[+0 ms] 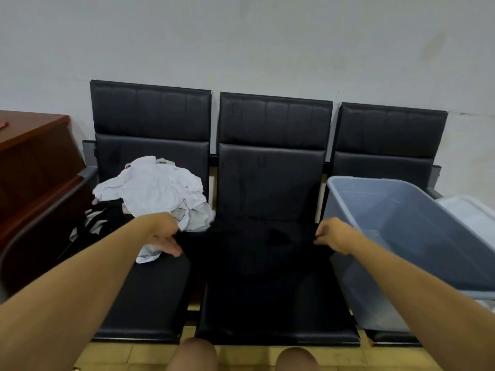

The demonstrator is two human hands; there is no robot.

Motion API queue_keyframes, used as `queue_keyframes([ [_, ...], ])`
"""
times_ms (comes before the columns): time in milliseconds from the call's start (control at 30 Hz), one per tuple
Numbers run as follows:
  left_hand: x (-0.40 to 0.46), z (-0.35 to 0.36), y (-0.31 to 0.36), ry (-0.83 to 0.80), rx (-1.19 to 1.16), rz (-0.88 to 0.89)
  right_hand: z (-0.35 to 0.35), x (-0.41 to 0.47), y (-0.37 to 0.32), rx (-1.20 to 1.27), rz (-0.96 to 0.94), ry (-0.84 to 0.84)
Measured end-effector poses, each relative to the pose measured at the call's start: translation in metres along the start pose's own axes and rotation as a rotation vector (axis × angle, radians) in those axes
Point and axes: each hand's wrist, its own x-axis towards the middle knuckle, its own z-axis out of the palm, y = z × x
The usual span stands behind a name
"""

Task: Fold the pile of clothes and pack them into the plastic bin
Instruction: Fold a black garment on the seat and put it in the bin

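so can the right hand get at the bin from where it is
Probably yes: the right hand pinches the dark garment right beside the bin, whose open top tilts toward it, nothing between them.

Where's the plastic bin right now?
The grey-blue translucent plastic bin sits tilted on the rightmost black seat, just right of the right hand.

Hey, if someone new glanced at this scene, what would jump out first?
Probably the crumpled white clothes heaped on the left seat, bright against the black bench. Next, the big grey-blue plastic bin tilted on the right seat. Between them, the left hand and right hand hold a black garment spread over the middle seat.
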Motion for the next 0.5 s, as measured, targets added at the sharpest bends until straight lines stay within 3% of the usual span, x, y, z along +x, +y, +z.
queue_keyframes([
  [100, -0.008, -0.002, -0.01, -0.171, 0.068, -0.094, -0.008, -0.009, 0.008, -0.071, 0.059, -0.315],
  [200, -0.012, -0.007, -0.007, -0.192, 0.066, -0.104, -0.023, -0.002, 0.01, 0.115, 0.162, -0.421],
  [367, 0.024, -0.012, 0.001, -0.069, -0.456, -0.165, -0.018, 0.042, 0.014, 0.699, 0.387, -0.419],
  [500, 0.064, -0.002, 0.005, 0.024, -0.81, -0.142, 0.014, 0.1, 0.021, 1.195, 0.497, -0.159],
])
